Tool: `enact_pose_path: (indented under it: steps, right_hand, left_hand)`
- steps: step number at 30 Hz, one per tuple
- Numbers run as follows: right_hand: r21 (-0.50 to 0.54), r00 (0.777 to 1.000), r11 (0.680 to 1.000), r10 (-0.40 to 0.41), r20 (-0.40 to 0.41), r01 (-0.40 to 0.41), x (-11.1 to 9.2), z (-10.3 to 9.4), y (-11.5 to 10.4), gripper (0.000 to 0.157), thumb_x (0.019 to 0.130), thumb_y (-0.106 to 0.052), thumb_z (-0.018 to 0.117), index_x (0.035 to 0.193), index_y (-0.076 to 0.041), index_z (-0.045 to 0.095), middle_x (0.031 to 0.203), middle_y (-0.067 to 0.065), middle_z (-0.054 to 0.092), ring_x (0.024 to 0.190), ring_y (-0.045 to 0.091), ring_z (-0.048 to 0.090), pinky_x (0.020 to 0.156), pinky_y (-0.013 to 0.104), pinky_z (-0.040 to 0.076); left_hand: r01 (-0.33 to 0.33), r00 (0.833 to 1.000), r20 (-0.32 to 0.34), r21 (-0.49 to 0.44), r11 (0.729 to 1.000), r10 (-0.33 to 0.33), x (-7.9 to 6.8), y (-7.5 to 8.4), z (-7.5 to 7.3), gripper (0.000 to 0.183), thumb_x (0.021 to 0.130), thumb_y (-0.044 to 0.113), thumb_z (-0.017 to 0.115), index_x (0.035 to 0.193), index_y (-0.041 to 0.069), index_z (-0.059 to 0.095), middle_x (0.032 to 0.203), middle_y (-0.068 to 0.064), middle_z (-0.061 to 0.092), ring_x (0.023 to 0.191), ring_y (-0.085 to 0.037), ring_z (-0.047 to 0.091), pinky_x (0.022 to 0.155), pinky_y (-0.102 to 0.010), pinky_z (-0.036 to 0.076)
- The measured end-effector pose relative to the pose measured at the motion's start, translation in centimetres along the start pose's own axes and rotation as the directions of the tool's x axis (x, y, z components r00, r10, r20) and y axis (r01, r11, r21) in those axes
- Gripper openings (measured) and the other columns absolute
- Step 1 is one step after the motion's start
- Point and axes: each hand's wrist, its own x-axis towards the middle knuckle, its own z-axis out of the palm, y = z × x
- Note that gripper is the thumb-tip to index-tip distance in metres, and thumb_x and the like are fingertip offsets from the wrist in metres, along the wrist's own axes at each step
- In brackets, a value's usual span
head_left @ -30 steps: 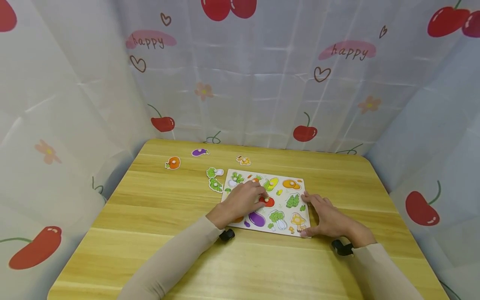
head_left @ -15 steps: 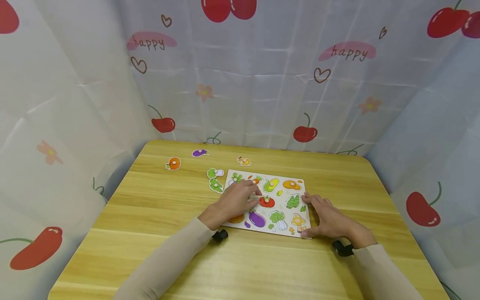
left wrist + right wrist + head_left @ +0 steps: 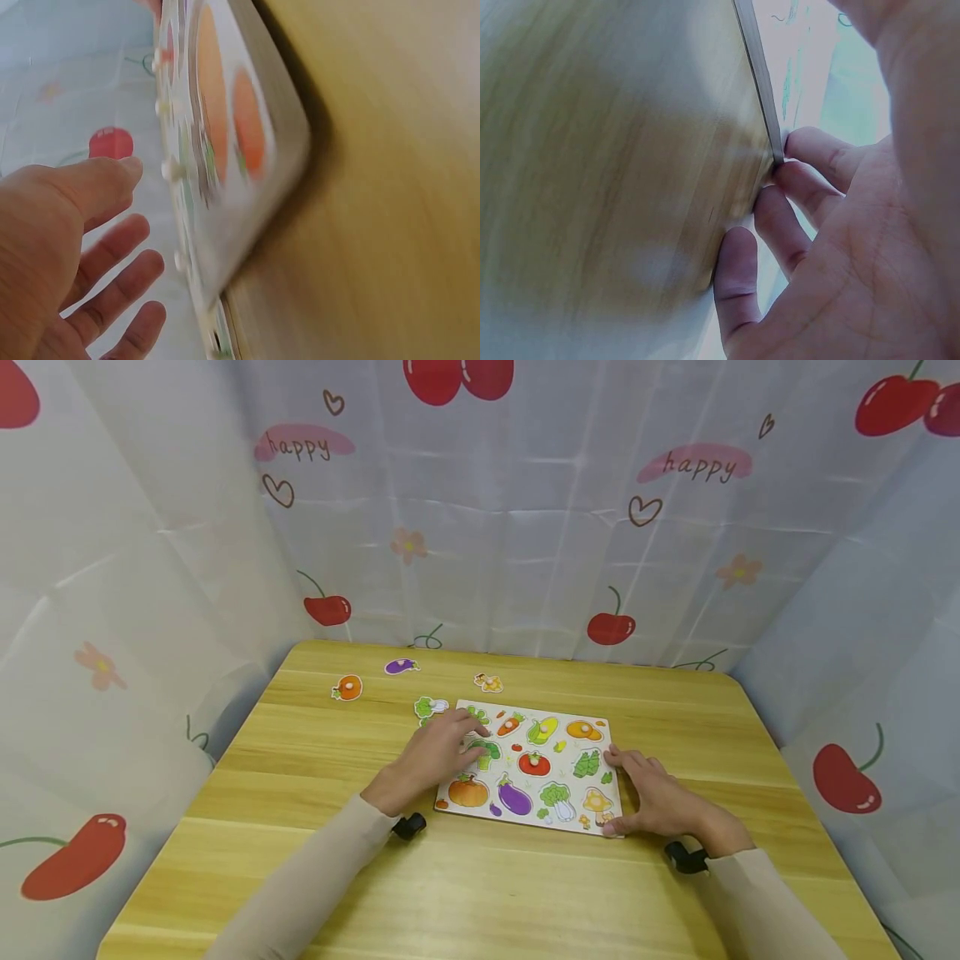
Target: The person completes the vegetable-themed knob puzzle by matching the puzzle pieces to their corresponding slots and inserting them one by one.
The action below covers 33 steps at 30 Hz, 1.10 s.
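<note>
A wooden vegetable puzzle board (image 3: 566, 775) lies on the table, with printed vegetable shapes and several knobbed pieces in it. Among these is a red tomato piece (image 3: 534, 765) at the centre. My left hand (image 3: 433, 747) hovers over the board's left edge, thumb and fingers apart and holding nothing. In the left wrist view the same hand (image 3: 45, 225) is level with the white knobs, a gap between them. My right hand (image 3: 660, 793) holds the board's right edge, thumb at the near corner and forefinger farther up. Its fingertips meet the edge in the right wrist view.
Beyond the board's left side lie loose pieces: a pumpkin (image 3: 347, 687), an eggplant (image 3: 401, 667), a mushroom (image 3: 489, 682) and a bok choy (image 3: 431, 707). Another green piece beside the bok choy is mostly covered by the left hand. A printed curtain (image 3: 480, 568) encloses the table.
My left hand has drawn back leftward from the tomato piece to the board's left edge, uncovering the broccoli, pumpkin and eggplant shapes. The right hand stays at the board's edge.
</note>
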Motion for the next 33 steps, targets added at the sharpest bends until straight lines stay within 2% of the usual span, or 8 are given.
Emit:
enact_pose_path:
  steps: [8, 13, 21, 27, 33]
  right_hand:
    - [-0.005, 1.000, 1.000, -0.002, -0.007, 0.002, -0.1, 0.0, 0.1, 0.124, 0.080, -0.056, 0.107, 0.171, 0.002, 0.046, 0.184, 0.031, 0.040, 0.151, 0.054, 0.049, 0.125, 0.075, 0.047]
    - [-0.002, 1.000, 1.000, 0.003, -0.001, -0.003, -0.1, 0.1, 0.2, 0.125, 0.081, -0.058, 0.106, 0.171, 0.003, 0.045, 0.184, 0.031, 0.038, 0.153, 0.055, 0.048, 0.126, 0.076, 0.045]
    - [0.000, 1.000, 1.000, 0.013, 0.001, -0.013, 0.0, 0.0, 0.2, 0.125, 0.081, -0.058, 0.106, 0.173, 0.001, 0.044, 0.185, 0.030, 0.037, 0.154, 0.055, 0.047, 0.126, 0.077, 0.045]
    - [0.003, 1.000, 1.000, 0.011, 0.001, -0.011, 0.0, 0.0, 0.2, 0.125, 0.081, -0.058, 0.106, 0.172, 0.002, 0.045, 0.185, 0.031, 0.038, 0.153, 0.055, 0.047, 0.126, 0.076, 0.045]
    - [-0.007, 1.000, 1.000, 0.013, 0.004, -0.013, 0.1, 0.0, 0.1, 0.125, 0.081, -0.058, 0.106, 0.172, 0.002, 0.044, 0.185, 0.031, 0.038, 0.154, 0.055, 0.047, 0.126, 0.076, 0.045]
  left_hand:
    - [0.093, 0.996, -0.015, 0.000, 0.996, -0.093, -1.4, -2.5, -1.6, 0.036, 0.100, 0.030, 0.095, 0.129, 0.013, 0.085, 0.132, -0.008, 0.081, 0.117, -0.028, 0.076, 0.105, -0.049, 0.066]
    - [0.117, 0.993, -0.035, -0.002, 0.993, -0.117, -2.2, -4.0, -2.7, 0.038, 0.099, 0.029, 0.096, 0.130, 0.011, 0.085, 0.131, -0.010, 0.081, 0.121, -0.032, 0.077, 0.107, -0.053, 0.066]
    - [0.171, 0.985, -0.002, 0.038, 0.984, -0.171, -2.8, -5.9, -3.6, 0.036, 0.100, 0.028, 0.095, 0.130, 0.011, 0.086, 0.130, -0.012, 0.081, 0.119, -0.033, 0.076, 0.110, -0.055, 0.064]
    - [0.177, 0.984, 0.029, 0.036, 0.984, -0.178, -2.8, -6.9, -3.5, 0.033, 0.101, 0.028, 0.094, 0.129, 0.011, 0.086, 0.129, -0.012, 0.080, 0.118, -0.033, 0.075, 0.112, -0.056, 0.063]
    - [0.162, 0.986, 0.035, 0.040, 0.986, -0.163, -2.7, -7.1, -3.6, 0.018, 0.105, 0.023, 0.090, 0.119, 0.013, 0.089, 0.126, -0.011, 0.081, 0.120, -0.034, 0.075, 0.113, -0.057, 0.062]
